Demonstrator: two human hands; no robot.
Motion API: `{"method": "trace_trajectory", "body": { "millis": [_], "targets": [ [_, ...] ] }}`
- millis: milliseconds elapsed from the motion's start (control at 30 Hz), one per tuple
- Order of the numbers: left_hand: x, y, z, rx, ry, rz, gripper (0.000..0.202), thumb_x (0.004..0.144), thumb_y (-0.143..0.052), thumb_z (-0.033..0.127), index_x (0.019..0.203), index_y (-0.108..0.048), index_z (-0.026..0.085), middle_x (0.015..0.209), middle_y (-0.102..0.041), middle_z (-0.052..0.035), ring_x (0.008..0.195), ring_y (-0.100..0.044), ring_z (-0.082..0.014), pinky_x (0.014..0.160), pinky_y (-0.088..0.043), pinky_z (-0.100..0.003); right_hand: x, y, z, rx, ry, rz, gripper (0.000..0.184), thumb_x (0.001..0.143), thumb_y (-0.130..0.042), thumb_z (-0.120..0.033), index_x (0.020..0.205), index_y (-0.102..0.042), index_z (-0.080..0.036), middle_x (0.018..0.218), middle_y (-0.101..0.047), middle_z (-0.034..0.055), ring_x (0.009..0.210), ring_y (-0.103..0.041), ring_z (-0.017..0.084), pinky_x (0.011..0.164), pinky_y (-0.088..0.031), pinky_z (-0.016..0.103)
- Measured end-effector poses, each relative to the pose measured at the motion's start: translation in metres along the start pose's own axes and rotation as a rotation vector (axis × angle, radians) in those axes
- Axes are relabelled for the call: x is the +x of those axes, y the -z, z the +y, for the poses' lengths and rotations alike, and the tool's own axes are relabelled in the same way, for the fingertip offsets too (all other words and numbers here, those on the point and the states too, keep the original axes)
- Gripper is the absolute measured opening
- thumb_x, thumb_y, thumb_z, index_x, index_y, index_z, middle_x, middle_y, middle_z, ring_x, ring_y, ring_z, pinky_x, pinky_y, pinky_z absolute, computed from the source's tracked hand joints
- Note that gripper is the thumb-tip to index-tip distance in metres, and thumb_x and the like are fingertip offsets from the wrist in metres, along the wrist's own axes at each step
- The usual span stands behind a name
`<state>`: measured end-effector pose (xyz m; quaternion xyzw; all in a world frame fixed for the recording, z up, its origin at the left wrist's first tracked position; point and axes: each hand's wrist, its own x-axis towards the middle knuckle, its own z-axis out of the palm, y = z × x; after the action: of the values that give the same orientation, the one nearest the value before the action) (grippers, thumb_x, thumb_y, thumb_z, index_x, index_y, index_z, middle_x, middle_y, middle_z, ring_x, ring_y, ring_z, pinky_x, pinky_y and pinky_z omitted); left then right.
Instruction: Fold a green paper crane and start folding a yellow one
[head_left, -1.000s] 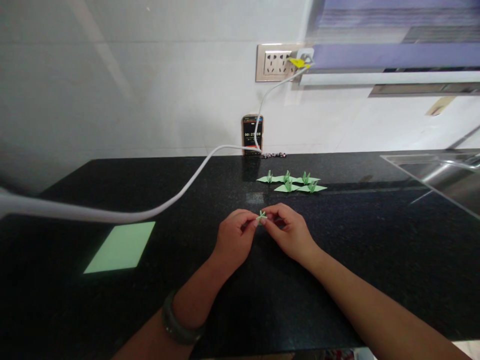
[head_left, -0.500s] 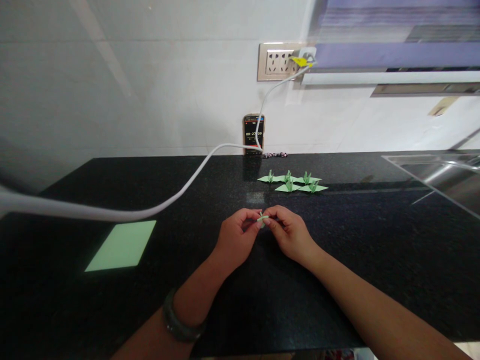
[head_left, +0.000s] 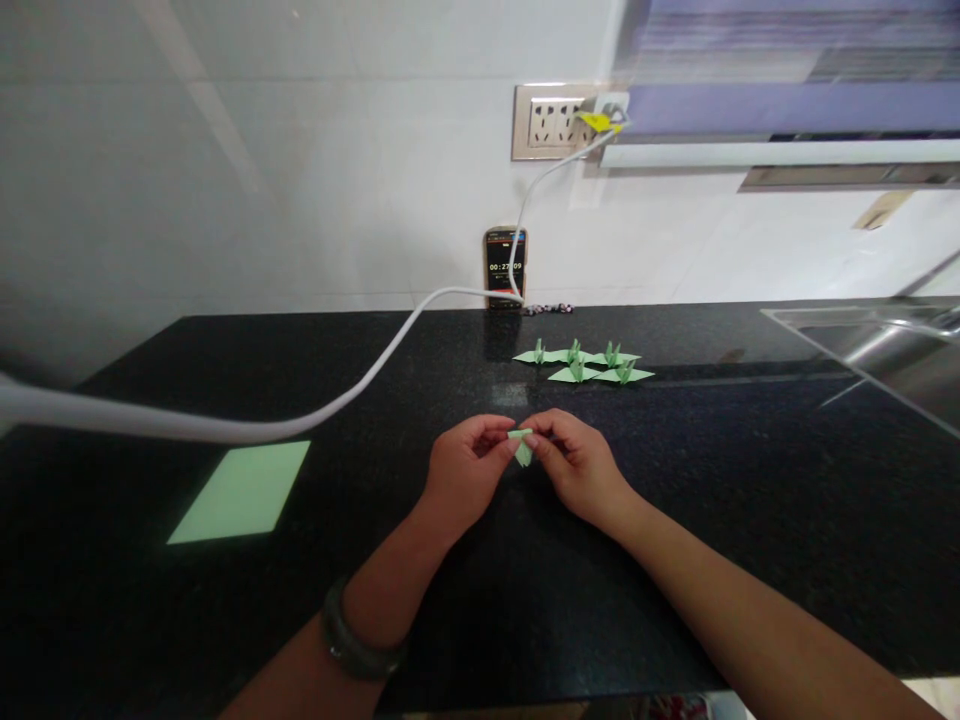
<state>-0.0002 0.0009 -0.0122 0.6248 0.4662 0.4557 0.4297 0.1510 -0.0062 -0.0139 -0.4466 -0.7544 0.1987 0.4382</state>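
Between my two hands is a small folded piece of light green paper (head_left: 523, 452), its lower points hanging free below the fingertips. My left hand (head_left: 466, 468) pinches its left side, thumb toward me. On the other side my right hand (head_left: 577, 462) grips it between thumb and forefinger. Beyond the hands stand several folded green paper cranes (head_left: 576, 372) in two rows, wings spread. A flat sheet of green paper (head_left: 241, 495) lies to the left of my left hand, apart from it.
Everything lies on a black stone counter (head_left: 360, 620). A white cable (head_left: 382, 362) crosses from the left to a wall socket (head_left: 553, 122). A phone (head_left: 505, 268) showing a timer leans against the wall. At the right is a metal sink (head_left: 900, 350).
The folded paper has turned in my fingers, so more of its face and its lower points show. My left hand has shifted slightly to the left.
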Motion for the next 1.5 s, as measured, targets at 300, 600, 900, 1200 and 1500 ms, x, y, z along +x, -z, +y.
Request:
{"method": "trace_trajectory", "body": {
  "millis": [300, 600, 900, 1200, 1500],
  "targets": [
    [0.0, 0.002, -0.001, 0.146, -0.033, -0.111, 0.023, 0.074, -0.053, 0.031, 0.084, -0.065, 0.015, 0.075, -0.066, -0.004, 0.067, -0.058, -0.0148, 0.061, -0.043, -0.025, 0.0, 0.001, 0.003, 0.054, 0.076, -0.007, 0.017, 0.08, -0.048, -0.018, 0.089, -0.063, -0.021, 0.078, -0.058, 0.004, 0.073, -0.054, 0.013, 0.066, -0.044, 0.026],
    [0.0, 0.005, -0.001, 0.026, 0.006, -0.022, 0.024, 0.073, -0.054, 0.036, 0.076, -0.063, 0.013, 0.066, -0.062, -0.0031, 0.06, -0.054, -0.0126, 0.056, -0.042, -0.023, 0.0, -0.003, 0.001, 0.313, -0.262, -0.108, 0.022, 0.08, -0.048, -0.034, 0.087, -0.06, -0.016, 0.074, -0.061, 0.0035, 0.064, -0.055, 0.012, 0.057, -0.045, 0.024],
    [0.0, 0.002, 0.002, 0.086, -0.051, -0.074, 0.025, 0.077, -0.047, 0.037, 0.076, -0.059, 0.015, 0.067, -0.058, -0.0007, 0.061, -0.051, -0.0106, 0.057, -0.039, -0.022, 0.0, -0.003, 0.004, 0.315, -0.303, -0.174, 0.024, 0.08, -0.048, -0.034, 0.066, -0.05, -0.016, 0.055, -0.049, -0.0024, 0.046, -0.044, 0.007, 0.045, -0.035, 0.018],
    [-0.001, 0.009, 0.007, 0.466, -0.23, -0.098, 0.032, 0.082, -0.039, 0.034, 0.062, -0.054, 0.015, 0.054, -0.045, 0.0024, 0.055, -0.042, -0.0095, 0.052, -0.031, -0.022, -0.001, -0.004, -0.002, 0.254, -0.267, -0.244, 0.024, 0.081, -0.045, -0.036, 0.071, -0.05, -0.016, 0.059, -0.048, -0.0024, 0.051, -0.043, 0.008, 0.047, -0.033, 0.019],
    [-0.004, 0.009, 0.015, 0.653, -0.404, -0.055, 0.03, 0.082, -0.038, 0.03, 0.059, -0.051, 0.016, 0.057, -0.048, -0.0009, 0.06, -0.044, -0.0127, 0.057, -0.032, -0.025, -0.001, 0.0, -0.012, 0.226, -0.246, -0.289, 0.037, 0.084, -0.04, -0.036, 0.052, -0.041, -0.016, 0.048, -0.036, -0.0044, 0.046, -0.034, 0.007, 0.044, -0.028, 0.019]
  ]
}}
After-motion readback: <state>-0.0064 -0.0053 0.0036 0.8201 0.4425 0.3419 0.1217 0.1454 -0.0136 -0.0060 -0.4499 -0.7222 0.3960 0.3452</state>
